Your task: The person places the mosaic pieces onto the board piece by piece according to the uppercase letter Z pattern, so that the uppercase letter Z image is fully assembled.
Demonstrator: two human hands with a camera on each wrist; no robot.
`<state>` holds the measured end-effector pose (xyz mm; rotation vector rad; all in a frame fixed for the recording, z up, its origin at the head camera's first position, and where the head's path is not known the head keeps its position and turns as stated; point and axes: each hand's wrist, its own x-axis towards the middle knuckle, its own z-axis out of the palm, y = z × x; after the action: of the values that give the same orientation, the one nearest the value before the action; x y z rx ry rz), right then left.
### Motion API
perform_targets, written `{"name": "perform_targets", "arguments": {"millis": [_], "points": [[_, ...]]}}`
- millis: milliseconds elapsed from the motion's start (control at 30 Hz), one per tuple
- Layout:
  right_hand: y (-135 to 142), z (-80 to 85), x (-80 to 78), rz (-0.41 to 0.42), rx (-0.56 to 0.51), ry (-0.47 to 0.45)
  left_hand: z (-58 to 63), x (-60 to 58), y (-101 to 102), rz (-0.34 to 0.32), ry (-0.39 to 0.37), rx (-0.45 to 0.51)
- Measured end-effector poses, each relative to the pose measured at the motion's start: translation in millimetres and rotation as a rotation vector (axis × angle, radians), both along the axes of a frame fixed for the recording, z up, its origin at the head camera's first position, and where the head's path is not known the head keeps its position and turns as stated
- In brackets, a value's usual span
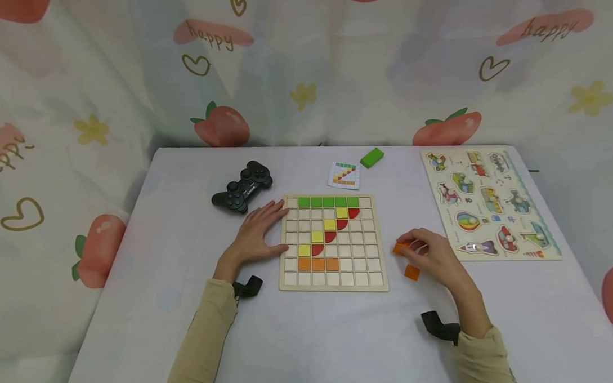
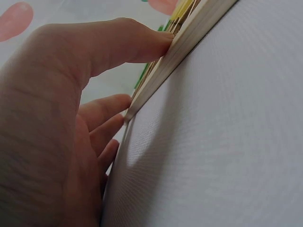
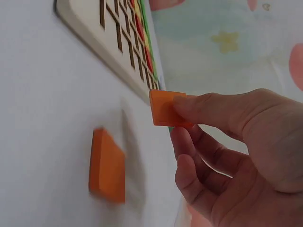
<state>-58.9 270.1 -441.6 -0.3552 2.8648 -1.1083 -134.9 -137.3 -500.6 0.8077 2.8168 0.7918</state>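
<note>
Between thumb and fingers my right hand (image 1: 431, 258) pinches an orange square tile (image 3: 165, 108), raised above the table to the right of the board. A second orange tile (image 1: 412, 272) lies on the cloth just below that hand. My left hand (image 1: 254, 235) rests at the left edge of the wooden grid board (image 1: 334, 289), fingers spread and the thumb tip touching its side. On the board sit a green row at the top, a diagonal of yellow squares with red quarter-round pieces (image 1: 329, 237), and three orange squares (image 1: 318, 264) in a lower row.
A pattern card (image 1: 344, 176) and a green block (image 1: 372, 158) lie behind the board. A black game controller (image 1: 242, 186) is at the back left. To the right lies a picture puzzle board (image 1: 493, 209). Patterned cloth (image 1: 270, 60) hangs behind the table.
</note>
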Motion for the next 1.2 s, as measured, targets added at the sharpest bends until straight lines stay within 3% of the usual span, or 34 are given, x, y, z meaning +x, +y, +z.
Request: {"name": "perform_targets", "arguments": {"millis": [267,467,733,833,1200], "points": [[-57,-8.4,-6.1,0.187,-0.135,-0.036,0.6,0.1,1,0.002,-0.003,0.003],[-83,-13.2,-5.1,0.275,-0.107,-0.051,0.1,-0.7,0,0.000,-0.002,0.014],[-93,-12.9,-4.0,0.225,0.008,-0.088,-1.3,-1.3,-1,-0.008,-0.011,0.011],[-90,-13.8,-1.8,0.196,0.009,-0.061,-1.1,-1.1,0,-0.008,-0.013,0.008],[-30,-10.1,6.4,0.035,0.022,-0.010,2.2,0.8,0,0.001,-0.013,0.002]]}}
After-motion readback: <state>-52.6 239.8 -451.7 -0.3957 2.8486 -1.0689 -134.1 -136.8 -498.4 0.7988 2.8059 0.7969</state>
